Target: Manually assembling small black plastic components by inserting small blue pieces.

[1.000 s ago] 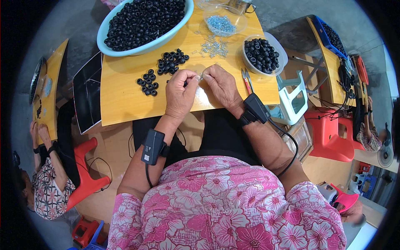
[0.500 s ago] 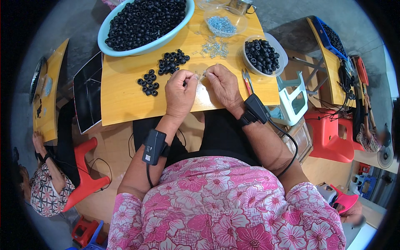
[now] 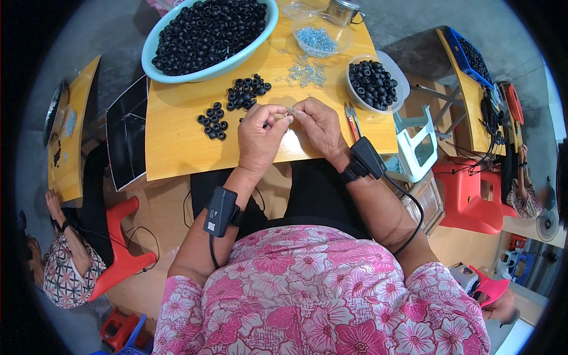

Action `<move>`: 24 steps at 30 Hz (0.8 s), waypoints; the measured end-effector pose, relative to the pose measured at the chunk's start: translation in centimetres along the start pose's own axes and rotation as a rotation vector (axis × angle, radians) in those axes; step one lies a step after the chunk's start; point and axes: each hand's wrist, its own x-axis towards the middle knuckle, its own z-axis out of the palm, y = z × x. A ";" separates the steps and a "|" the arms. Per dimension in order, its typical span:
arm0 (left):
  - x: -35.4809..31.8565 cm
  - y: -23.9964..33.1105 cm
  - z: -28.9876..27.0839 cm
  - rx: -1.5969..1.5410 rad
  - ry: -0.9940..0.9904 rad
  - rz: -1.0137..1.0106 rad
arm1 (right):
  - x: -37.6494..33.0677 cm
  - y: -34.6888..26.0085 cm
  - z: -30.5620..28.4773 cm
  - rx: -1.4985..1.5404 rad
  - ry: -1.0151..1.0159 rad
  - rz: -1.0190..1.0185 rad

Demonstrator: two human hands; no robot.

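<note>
Above the near part of the yellow table [image 3: 177, 155], my left hand [image 3: 261, 133] and my right hand [image 3: 322, 125] meet fingertip to fingertip. Both are closed in a pinch on a tiny greyish, shiny piece [image 3: 290, 111], too small to name. Something black shows partly behind the left fingers. Two loose groups of black ring-shaped pieces [image 3: 247, 90] lie just beyond and left of my left hand. Small clear-bluish pieces [image 3: 306, 72] are scattered beyond my right hand. Beside that hand rest two slim tools [image 3: 353, 120], one with red handles.
A large pale-blue basin [image 3: 251, 52] heaped with black rings stands at the far left. Farther right are a clear bowl [image 3: 343, 50] of bluish pieces, a metal mug [image 3: 342, 12] and a white tub [image 3: 402, 89] of black rings. A pale-green stool [image 3: 421, 155] adjoins the table; people sit nearby.
My fingertips, slightly apart before, have come together around the tiny piece. The left index finger now stretches toward the right fingertips. The table's things lie as before.
</note>
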 end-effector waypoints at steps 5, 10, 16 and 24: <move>0.0 0.3 0.0 0.004 -0.001 -0.015 | -0.1 0.4 -0.1 -0.024 -0.017 0.008; 0.0 0.5 -0.2 -0.009 -0.022 -0.008 | 0.1 0.0 0.0 -0.024 -0.033 -0.002; 0.0 0.7 -0.1 0.018 -0.008 0.008 | -0.1 0.1 0.1 -0.051 -0.014 0.002; -0.1 0.5 -0.2 0.009 0.013 0.014 | 0.0 -0.2 0.0 -0.098 -0.024 -0.009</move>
